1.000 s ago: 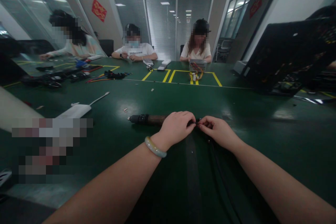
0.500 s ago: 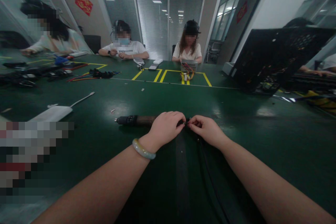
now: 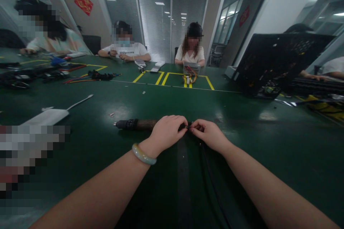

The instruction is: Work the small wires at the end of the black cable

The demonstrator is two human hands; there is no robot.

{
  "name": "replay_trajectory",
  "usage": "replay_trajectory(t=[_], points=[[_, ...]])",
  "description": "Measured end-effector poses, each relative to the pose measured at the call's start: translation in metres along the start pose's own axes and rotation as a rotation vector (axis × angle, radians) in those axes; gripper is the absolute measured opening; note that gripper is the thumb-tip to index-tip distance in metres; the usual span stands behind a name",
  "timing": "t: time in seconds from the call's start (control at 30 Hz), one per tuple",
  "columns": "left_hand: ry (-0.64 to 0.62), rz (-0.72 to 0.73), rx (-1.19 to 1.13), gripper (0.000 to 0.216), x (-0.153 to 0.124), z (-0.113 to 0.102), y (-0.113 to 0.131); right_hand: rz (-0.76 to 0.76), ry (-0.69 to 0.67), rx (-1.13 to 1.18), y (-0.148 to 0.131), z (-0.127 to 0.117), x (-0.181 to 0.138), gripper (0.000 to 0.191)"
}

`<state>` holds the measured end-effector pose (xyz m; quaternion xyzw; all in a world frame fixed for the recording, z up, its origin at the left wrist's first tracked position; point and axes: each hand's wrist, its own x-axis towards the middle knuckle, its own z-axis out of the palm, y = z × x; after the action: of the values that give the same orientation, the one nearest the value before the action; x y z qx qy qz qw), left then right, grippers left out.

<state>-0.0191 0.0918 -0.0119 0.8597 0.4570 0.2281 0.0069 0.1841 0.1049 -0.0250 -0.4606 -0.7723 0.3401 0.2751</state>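
A dark electric screwdriver (image 3: 145, 125) with a brown grip lies across the green table, its metal tip pointing left. My left hand (image 3: 168, 130), a bangle at its wrist, is closed over the tool's rear end. Close beside it, my right hand (image 3: 205, 130) pinches thumb and fingertips together at that same end. Whatever small part sits between these fingertips is too dark and tiny to name. A black cable (image 3: 215, 182) runs along the table below my right hand, with a small shiny end (image 3: 200, 144) just under the fingers.
On the left lie a white adapter with a short cable (image 3: 51, 117) and a blurred-out area. Dark wire bundles (image 3: 100, 75) lie farther back. A large black panel (image 3: 279, 64) stands at right. Several people sit around the table (image 3: 161, 100); one has a wired part (image 3: 190, 73) in front.
The whole view has shifted slightly, so most things appear a little farther left. Both hands keep nearly the same pose at the screwdriver's rear end.
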Motion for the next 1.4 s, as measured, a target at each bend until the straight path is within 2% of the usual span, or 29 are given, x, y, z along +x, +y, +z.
replay_trajectory(t=[0.17,0.33,0.53,0.77,1.0,1.17,1.4], points=[[-0.004,0.030,-0.004,0.010,0.0002,-0.0012,0.0006,-0.005,-0.005,0.013,0.0008,-0.0001,0.0005,0.015],[0.024,0.003,-0.008,0.020,-0.0006,-0.0011,0.0015,0.015,-0.016,0.026,0.0029,0.0003,0.0007,0.016],[0.013,0.024,-0.016,0.010,-0.0001,0.0000,-0.0001,0.006,-0.011,0.043,0.0031,0.0007,0.0005,0.015],[0.031,-0.001,-0.038,0.016,-0.0004,0.0000,-0.0001,0.012,-0.012,0.053,0.0001,0.0001,-0.0008,0.014],[0.003,0.031,-0.028,0.010,0.0001,-0.0003,-0.0011,0.009,-0.010,0.026,-0.0016,-0.0011,-0.0009,0.014],[0.024,0.004,-0.029,0.017,-0.0009,0.0002,-0.0002,0.007,0.006,0.019,-0.0005,-0.0005,0.0000,0.012],[0.005,0.039,-0.025,0.010,-0.0006,-0.0001,-0.0011,-0.009,0.009,0.008,0.0017,-0.0003,-0.0001,0.012]])
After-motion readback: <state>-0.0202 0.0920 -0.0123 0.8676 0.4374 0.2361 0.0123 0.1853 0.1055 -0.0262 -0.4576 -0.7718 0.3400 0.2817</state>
